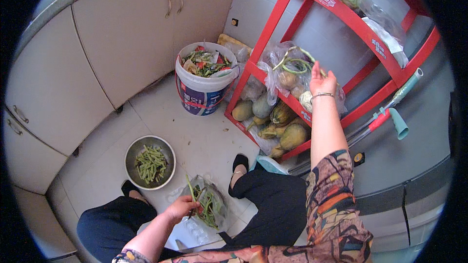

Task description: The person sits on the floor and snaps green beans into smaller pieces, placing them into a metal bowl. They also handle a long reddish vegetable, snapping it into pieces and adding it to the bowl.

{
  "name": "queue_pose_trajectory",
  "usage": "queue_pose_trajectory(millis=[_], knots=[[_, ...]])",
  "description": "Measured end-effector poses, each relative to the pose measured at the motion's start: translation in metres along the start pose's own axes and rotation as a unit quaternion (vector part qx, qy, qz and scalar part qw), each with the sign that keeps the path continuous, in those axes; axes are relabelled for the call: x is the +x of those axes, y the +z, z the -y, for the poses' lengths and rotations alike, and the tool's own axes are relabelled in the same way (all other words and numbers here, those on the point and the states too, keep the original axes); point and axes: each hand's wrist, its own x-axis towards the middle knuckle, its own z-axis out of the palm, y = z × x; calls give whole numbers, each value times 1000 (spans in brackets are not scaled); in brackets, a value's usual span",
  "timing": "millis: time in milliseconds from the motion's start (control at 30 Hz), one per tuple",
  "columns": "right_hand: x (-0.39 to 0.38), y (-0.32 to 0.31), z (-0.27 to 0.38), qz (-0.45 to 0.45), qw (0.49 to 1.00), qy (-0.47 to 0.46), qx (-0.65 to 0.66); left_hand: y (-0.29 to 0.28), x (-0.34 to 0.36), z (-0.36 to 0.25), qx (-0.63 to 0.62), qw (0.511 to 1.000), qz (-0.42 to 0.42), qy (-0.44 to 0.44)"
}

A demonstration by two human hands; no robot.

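My left hand (183,208) is closed around a green bean stalk (191,188) that sticks up between its fingers. It is just above a clear plastic bag (222,199) of long green beans (209,207) on the floor between my feet. My right hand (322,82) is stretched out to the right in front of the red rack, pinching some long, curling beans (298,61) that dangle to the left of its fingers. A metal bowl (170,148) of short cut bean pieces (151,164) rests on the floor at left.
A white and blue bucket (204,85) full of vegetable scraps stands by the cabinets (126,29). The red rack (270,24) holds several squashes (294,136) below and bagged vegetables (287,80) above. A crutch-like pole (380,117) with green grips leans at its right.
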Motion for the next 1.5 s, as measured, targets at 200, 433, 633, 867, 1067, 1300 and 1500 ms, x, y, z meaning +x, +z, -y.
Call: queue_pose_trajectory(millis=[200, 433, 633, 867, 1067, 1300, 1500], knots=[[19, -39, -26, -53, 962, 18, -267, -3, -9, -5, 4, 1000, -22, -20], [44, -26, 24, 7, 940, 27, -341, -2, -7, -1, -3, 1000, -8, -12], [18, -3, 43, -61, 956, -50, -282, 1, -5, 0, -11, 1000, 9, -10], [-152, -62, -45, 285, 849, 74, -438, 12, -25, -17, -50, 998, -29, 2], [-307, -166, -122, 356, 669, 342, -556, 15, -23, -41, -75, 993, -21, 84], [-369, -177, -168, 369, 653, 353, -559, 30, -38, -52, 67, 981, -65, 170], [-349, -185, -159, 262, 728, 363, -518, 36, -27, -44, 183, 945, -35, 268]])
